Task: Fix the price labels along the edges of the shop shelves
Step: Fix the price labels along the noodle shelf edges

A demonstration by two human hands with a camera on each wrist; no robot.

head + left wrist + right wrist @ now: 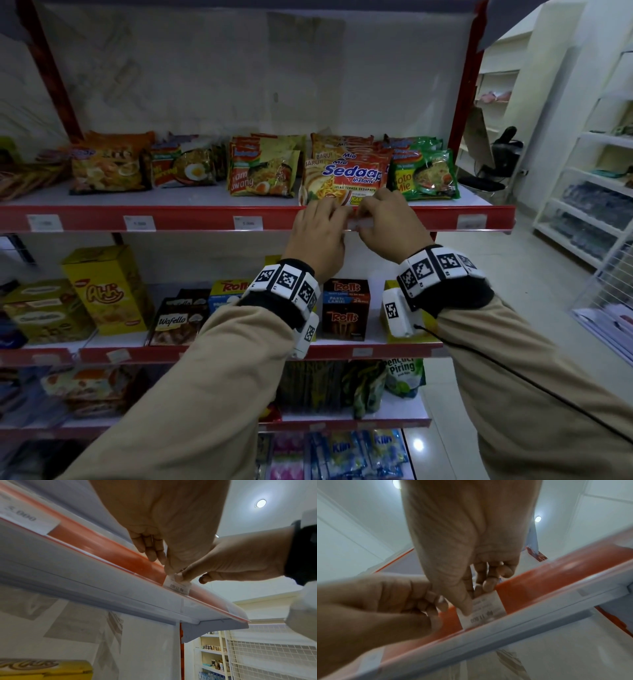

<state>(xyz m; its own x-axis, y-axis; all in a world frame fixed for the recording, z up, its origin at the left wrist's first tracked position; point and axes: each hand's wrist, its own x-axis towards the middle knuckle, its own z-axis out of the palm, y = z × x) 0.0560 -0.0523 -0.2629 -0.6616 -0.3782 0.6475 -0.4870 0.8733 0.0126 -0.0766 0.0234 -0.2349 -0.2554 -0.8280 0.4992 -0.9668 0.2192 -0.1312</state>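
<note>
A small white price label (354, 224) sits in the red edge strip (191, 219) of the noodle shelf, just below the Sedaap packs (346, 178). My left hand (337, 216) and right hand (363, 219) meet over it. In the right wrist view my right hand (471, 599) pinches the label (486, 611), thumb on its printed face and fingers behind its top edge. In the left wrist view my left hand (164, 562) has its thumb tip on the label's (178, 587) upper left corner, fingers curled behind the strip. The label's lower edge sits in the strip's bottom lip.
More white labels (248, 222) (139, 223) (472, 221) sit along the same strip. Noodle packs (262, 171) fill the shelf above it, and snack boxes (346, 310) fill the shelf below. An aisle and white racks (589, 212) lie to the right.
</note>
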